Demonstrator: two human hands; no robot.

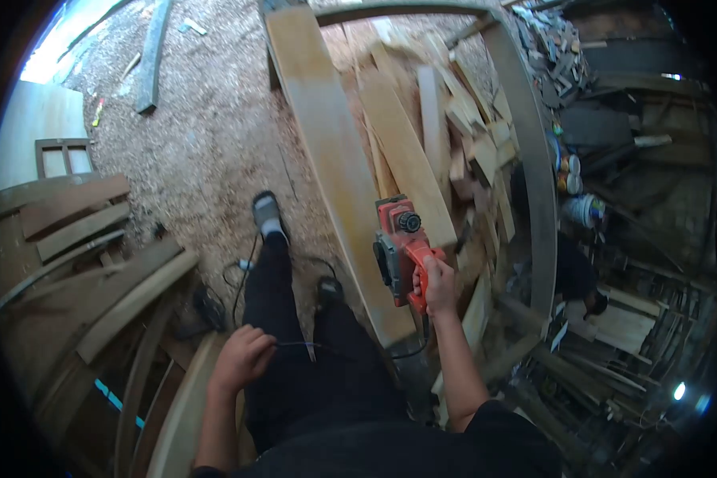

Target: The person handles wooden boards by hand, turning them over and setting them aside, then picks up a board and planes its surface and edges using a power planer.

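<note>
A red and black power planer (398, 247) is held by its rear handle in my right hand (436, 287), over the right edge of a long pale board (327, 135). Whether the planer touches the board is hard to tell. My left hand (247, 355) is closed in front of my left thigh, around a thin dark cord (295, 344) that runs to the right across my legs. Behind the planer the cord (422, 348) hangs in a loop near the board's lower end.
Wood offcuts (478, 151) lie piled right of the board, inside a wooden frame (534, 159). Curved planks (135, 303) are stacked at left. Shavings cover the floor (191, 135). Another person (573, 271) is low at the right, near white buckets (583, 209).
</note>
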